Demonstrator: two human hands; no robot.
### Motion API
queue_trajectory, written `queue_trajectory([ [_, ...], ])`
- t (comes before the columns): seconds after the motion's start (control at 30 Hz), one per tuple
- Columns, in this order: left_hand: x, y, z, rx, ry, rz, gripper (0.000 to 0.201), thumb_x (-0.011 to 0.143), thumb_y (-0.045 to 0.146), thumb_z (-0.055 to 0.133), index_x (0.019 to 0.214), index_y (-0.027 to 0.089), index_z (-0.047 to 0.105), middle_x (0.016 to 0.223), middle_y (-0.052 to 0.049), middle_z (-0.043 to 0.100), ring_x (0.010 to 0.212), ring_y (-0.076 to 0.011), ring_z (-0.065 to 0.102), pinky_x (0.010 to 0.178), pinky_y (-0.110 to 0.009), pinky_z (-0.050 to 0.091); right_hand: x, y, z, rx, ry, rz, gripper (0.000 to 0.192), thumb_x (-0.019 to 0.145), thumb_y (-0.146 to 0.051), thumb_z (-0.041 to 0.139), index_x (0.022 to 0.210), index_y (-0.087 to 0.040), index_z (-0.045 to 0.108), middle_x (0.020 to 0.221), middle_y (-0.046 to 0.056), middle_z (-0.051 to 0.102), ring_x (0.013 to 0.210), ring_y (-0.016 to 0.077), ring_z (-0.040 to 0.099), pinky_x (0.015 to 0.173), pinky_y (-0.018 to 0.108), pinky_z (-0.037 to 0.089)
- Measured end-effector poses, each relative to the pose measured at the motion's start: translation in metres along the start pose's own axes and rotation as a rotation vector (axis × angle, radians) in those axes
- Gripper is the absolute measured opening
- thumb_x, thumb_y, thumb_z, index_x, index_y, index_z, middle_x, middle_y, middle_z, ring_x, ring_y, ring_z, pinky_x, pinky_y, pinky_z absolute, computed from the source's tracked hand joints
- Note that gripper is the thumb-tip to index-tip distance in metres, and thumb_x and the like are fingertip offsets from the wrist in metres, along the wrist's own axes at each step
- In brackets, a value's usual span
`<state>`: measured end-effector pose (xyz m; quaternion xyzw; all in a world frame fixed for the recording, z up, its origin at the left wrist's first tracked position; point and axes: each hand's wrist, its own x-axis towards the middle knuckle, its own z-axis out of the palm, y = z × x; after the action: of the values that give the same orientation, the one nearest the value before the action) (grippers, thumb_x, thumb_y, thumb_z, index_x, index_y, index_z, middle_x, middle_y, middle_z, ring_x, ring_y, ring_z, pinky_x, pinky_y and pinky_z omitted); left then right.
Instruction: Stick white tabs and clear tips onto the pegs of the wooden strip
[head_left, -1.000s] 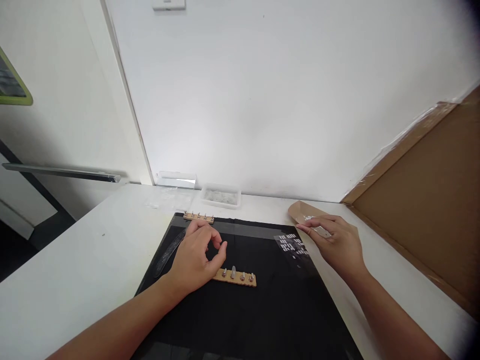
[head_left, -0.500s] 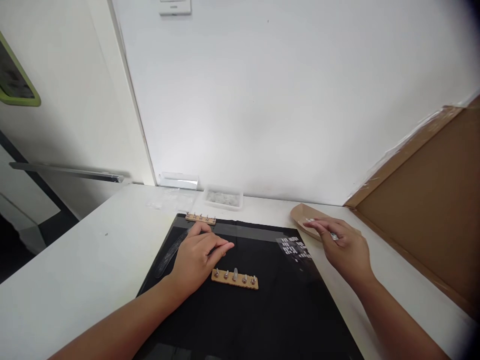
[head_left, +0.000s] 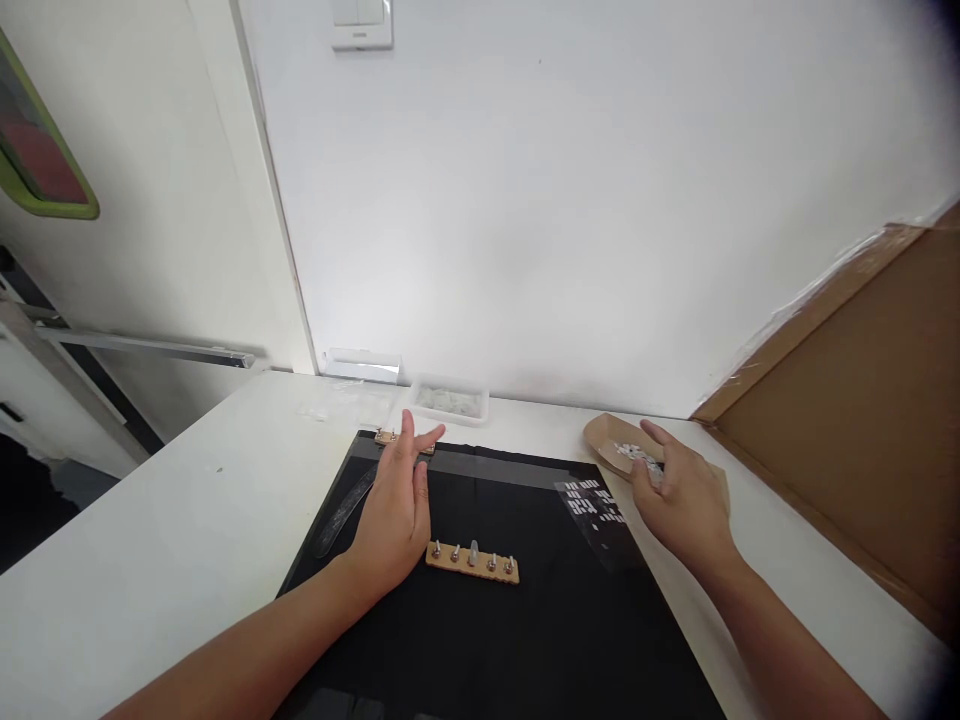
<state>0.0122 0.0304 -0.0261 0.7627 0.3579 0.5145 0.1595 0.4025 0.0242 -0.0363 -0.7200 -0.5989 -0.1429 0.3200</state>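
My left hand (head_left: 397,505) is held above the black mat (head_left: 525,630) with its fingers stretched up and apart, and nothing shows in it. By its wrist lies a tan strip (head_left: 482,572) carrying several small metal pegs. A clear, rounded, nail-tip-like piece (head_left: 473,552) stands on the middle peg. Over the brown paper tray (head_left: 600,430) is my right hand (head_left: 686,500), thumb and forefinger apart, with its other fingers partly hidden. Small white pieces (head_left: 632,453) lie in this tray, close to the fingertips.
A second pegged strip (head_left: 384,437) sits at the mat's back edge, partly behind my left hand. Beside that hand lies a curved dark strip (head_left: 341,515). A clear sheet with white tabs (head_left: 589,500) is on the right. Behind stand a white plastic tray (head_left: 450,402) and clear bags (head_left: 345,402).
My left hand has gone from a pinch to outstretched fingers. My right thumb and forefinger have parted over the paper tray, showing more of the white pieces. The view has shifted slightly.
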Motion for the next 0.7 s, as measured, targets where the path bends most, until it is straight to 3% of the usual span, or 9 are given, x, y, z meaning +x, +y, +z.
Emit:
queue_trajectory([
  [0.13,-0.004,0.003,-0.001,-0.078,0.032,-0.070,0.086,0.109,0.020,0.049,0.171,0.035,-0.009,0.165,-0.019,0.041,0.134,-0.0319,0.059,0.076,-0.039,0.060,0.002,0.012,0.003,-0.058,0.021,0.006,0.052,0.097,-0.039,0.048,0.143,-0.017,0.057,0.140,0.018,0.069,0.130,0.0441,0.063,0.109,0.065,0.045],
  [0.2,-0.006,0.001,0.000,-0.075,0.074,-0.067,0.079,0.106,0.019,0.052,0.168,0.033,0.005,0.161,-0.020,0.041,0.137,-0.0324,0.056,0.077,-0.039,0.060,0.002,0.013,0.003,-0.051,0.028,0.005,0.049,0.097,-0.040,0.048,0.139,-0.019,0.059,0.140,0.018,0.069,0.131,0.0447,0.062,0.109,0.066,0.043],
  [0.3,-0.008,-0.003,0.004,-0.065,0.139,-0.027,0.056,0.103,0.016,0.055,0.149,0.030,0.026,0.151,-0.017,0.041,0.139,-0.0316,0.052,0.076,-0.037,0.061,0.003,0.008,0.000,-0.014,0.018,-0.034,0.043,0.101,-0.046,0.047,0.131,-0.022,0.065,0.139,0.016,0.069,0.131,0.0429,0.061,0.109,0.063,0.043],
  [0.37,-0.007,-0.003,0.006,-0.080,0.159,0.003,0.049,0.102,0.015,0.056,0.140,0.030,0.028,0.147,-0.017,0.039,0.139,-0.0305,0.052,0.073,-0.034,0.060,0.003,0.003,-0.004,0.030,-0.025,-0.084,0.038,0.103,-0.052,0.046,0.113,-0.025,0.072,0.128,0.012,0.075,0.123,0.0389,0.066,0.104,0.056,0.047],
  [0.47,-0.006,-0.002,0.007,-0.099,0.164,0.023,0.049,0.101,0.014,0.056,0.138,0.030,0.027,0.144,-0.016,0.038,0.140,-0.0305,0.049,0.072,-0.032,0.060,0.002,-0.007,-0.008,0.105,-0.136,-0.159,0.046,0.107,-0.055,0.042,0.084,-0.028,0.072,0.096,0.006,0.081,0.096,0.0309,0.074,0.089,0.046,0.053],
  [0.53,-0.006,-0.001,0.007,-0.105,0.158,0.032,0.049,0.101,0.013,0.056,0.137,0.030,0.027,0.142,-0.016,0.039,0.140,-0.0310,0.048,0.072,-0.032,0.060,-0.001,-0.013,-0.009,0.141,-0.195,-0.189,0.051,0.109,-0.052,0.037,0.078,-0.028,0.069,0.087,0.004,0.079,0.087,0.0284,0.074,0.087,0.045,0.054],
  [0.6,-0.006,-0.001,0.007,-0.116,0.156,0.038,0.048,0.102,0.012,0.055,0.136,0.030,0.027,0.141,-0.016,0.038,0.138,-0.0304,0.049,0.071,-0.031,0.059,-0.004,-0.017,-0.007,0.162,-0.221,-0.199,0.048,0.110,-0.048,0.036,0.084,-0.028,0.071,0.092,0.004,0.081,0.093,0.0295,0.075,0.092,0.047,0.052],
  [0.7,-0.006,0.000,0.007,-0.132,0.167,0.044,0.046,0.102,0.011,0.053,0.134,0.031,0.028,0.141,-0.015,0.037,0.136,-0.0284,0.052,0.071,-0.030,0.058,-0.009,-0.022,-0.003,0.186,-0.231,-0.174,0.037,0.110,-0.045,0.037,0.115,-0.030,0.071,0.104,0.004,0.082,0.108,0.0317,0.074,0.098,0.049,0.050],
])
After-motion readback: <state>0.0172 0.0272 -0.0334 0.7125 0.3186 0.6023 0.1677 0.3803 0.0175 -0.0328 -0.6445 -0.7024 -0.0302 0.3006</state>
